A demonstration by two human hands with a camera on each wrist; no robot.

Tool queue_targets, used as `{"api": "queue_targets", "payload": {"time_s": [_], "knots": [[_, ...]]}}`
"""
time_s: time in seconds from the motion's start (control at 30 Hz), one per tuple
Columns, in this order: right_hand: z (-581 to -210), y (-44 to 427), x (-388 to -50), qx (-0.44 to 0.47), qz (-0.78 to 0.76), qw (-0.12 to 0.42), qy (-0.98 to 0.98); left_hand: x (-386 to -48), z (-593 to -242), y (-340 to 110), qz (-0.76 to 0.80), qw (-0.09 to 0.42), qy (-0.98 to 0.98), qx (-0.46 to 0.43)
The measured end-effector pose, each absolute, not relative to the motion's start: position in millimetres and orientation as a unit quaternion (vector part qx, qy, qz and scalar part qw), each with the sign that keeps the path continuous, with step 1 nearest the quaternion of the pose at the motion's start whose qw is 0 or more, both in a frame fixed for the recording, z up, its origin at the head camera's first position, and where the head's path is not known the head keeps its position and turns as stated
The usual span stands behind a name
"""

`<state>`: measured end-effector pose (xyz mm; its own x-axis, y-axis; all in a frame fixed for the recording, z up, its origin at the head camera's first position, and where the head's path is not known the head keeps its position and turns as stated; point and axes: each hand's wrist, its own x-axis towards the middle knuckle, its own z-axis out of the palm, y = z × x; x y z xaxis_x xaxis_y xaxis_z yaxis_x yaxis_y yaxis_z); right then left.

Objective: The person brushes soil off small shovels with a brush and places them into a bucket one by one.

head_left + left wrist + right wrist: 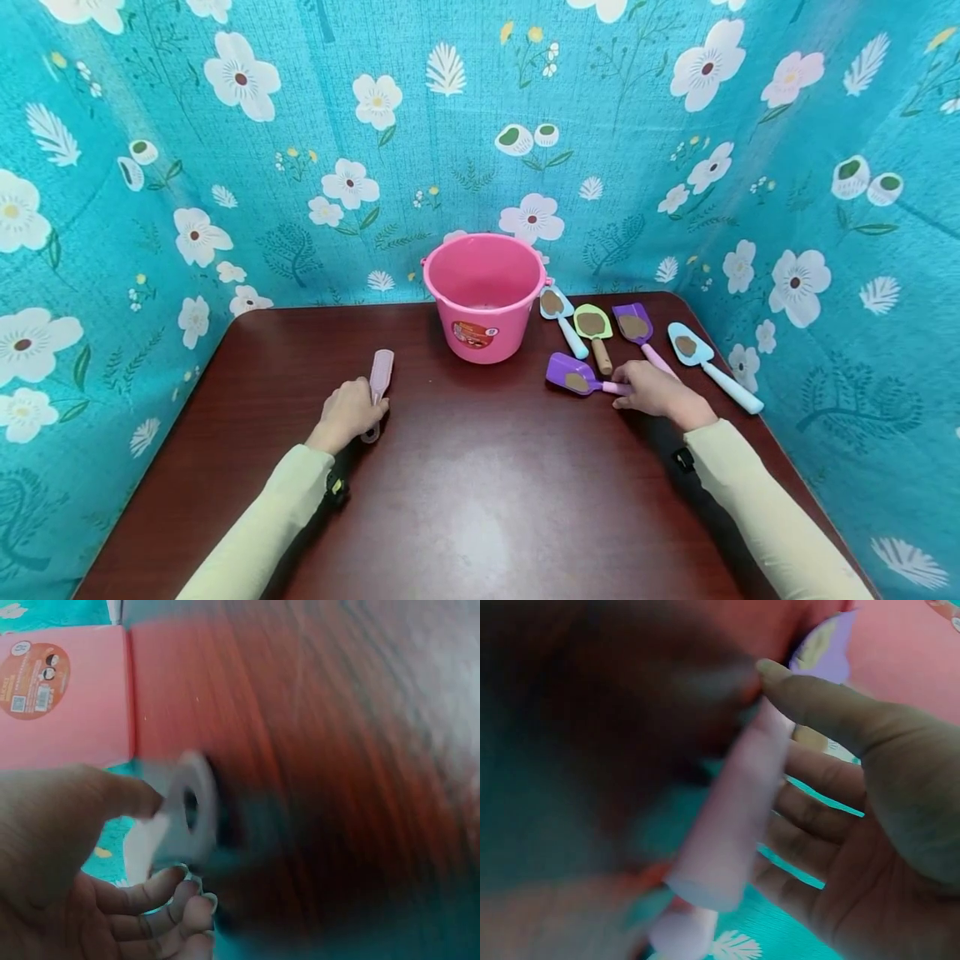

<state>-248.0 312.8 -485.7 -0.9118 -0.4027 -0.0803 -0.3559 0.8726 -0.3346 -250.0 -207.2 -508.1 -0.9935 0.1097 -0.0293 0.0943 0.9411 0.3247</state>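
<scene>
On the left, my left hand (351, 414) grips the handle of a pale pink scoop (382, 371), its blade pointing toward the back. The left wrist view shows the thumb and fingers of the hand (82, 855) on either side of the scoop's looped handle end (178, 838), slightly blurred. At the right, my right hand (654, 390) holds the pink handle of a purple shovel (562, 371) whose blade points left. In the right wrist view, the thumb of that hand (870, 772) lies on the pink handle (731, 810), with the fingers behind it.
A pink bucket (483, 321) stands at the back middle of the dark table (465, 467). Right of it lie a light blue shovel (572, 337), a green one (602, 356), another purple one (624, 315) and a larger light blue one (723, 379). Flowered blue cloth (420, 125) surrounds the table.
</scene>
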Motion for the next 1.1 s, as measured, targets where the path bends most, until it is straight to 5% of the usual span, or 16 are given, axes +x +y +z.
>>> {"api": "queue_targets", "payload": {"time_s": [0.33, 0.63, 0.87, 1.1], "knots": [[-493.0, 314.0, -248.2, -0.195, -0.195, 0.092, 0.957, -240.6, -507.7, -204.3, 0.176, 0.007, 0.983, 0.056], [-473.5, 294.0, -231.5, -0.212, -0.206, 0.082, 0.952, -234.3, -496.0, -195.1, 0.251, 0.037, 0.962, 0.099], [-457.3, 267.5, -221.5, -0.242, -0.23, 0.084, 0.939, -222.9, -471.7, -172.9, 0.367, 0.108, 0.91, 0.158], [-436.7, 227.5, -225.3, -0.298, -0.238, 0.086, 0.92, -210.2, -452.2, -150.7, 0.407, 0.087, 0.883, 0.216]]}}
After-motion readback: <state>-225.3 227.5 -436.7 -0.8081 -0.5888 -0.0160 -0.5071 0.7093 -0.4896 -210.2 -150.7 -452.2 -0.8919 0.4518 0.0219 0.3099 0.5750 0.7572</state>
